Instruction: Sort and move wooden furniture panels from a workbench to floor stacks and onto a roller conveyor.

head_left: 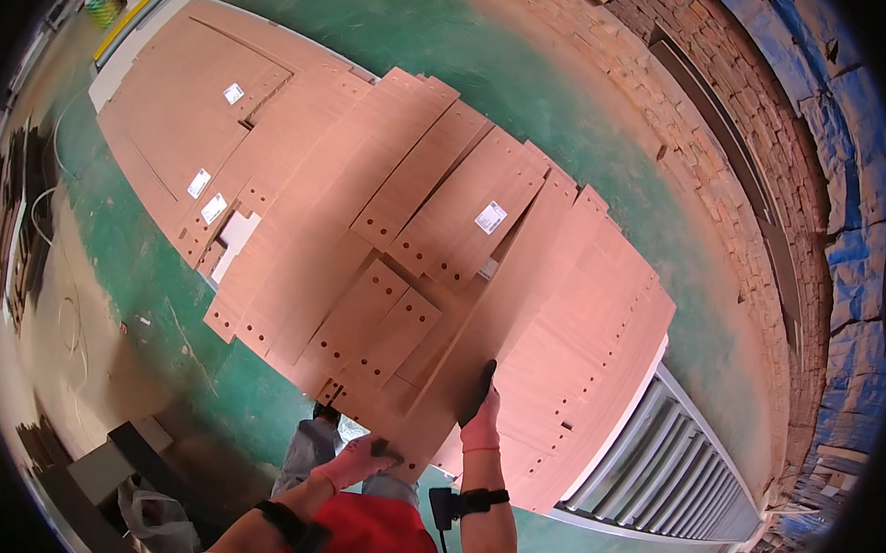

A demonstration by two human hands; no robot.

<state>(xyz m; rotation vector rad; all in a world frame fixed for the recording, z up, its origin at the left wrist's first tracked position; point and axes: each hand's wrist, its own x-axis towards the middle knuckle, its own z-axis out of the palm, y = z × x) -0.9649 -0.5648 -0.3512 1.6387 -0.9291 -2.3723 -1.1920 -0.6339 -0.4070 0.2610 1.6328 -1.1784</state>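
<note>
A long narrow wood-coloured panel (pixel 503 305) slants away from me over other boards, its near end close to my body. My left hand (pixel 355 460), in a pink glove with dark fingers, grips the panel's near left corner. My right hand (pixel 480 415), gloved alike, holds its right edge a little farther along; the fingers are partly hidden. Just left of the panel lie two small drilled boards (pixel 397 336). Beyond them is a board with a white label (pixel 490 217). At right spreads a wide stack of drilled panels (pixel 587 331).
More panels (pixel 198 90) cover the far left of the long work surface. A metal roller conveyor (pixel 666 458) adjoins it at right. The floor (pixel 416 25) is green. A brick wall (pixel 713 100) runs along the right, and scrap boards (pixel 15 219) lie at far left.
</note>
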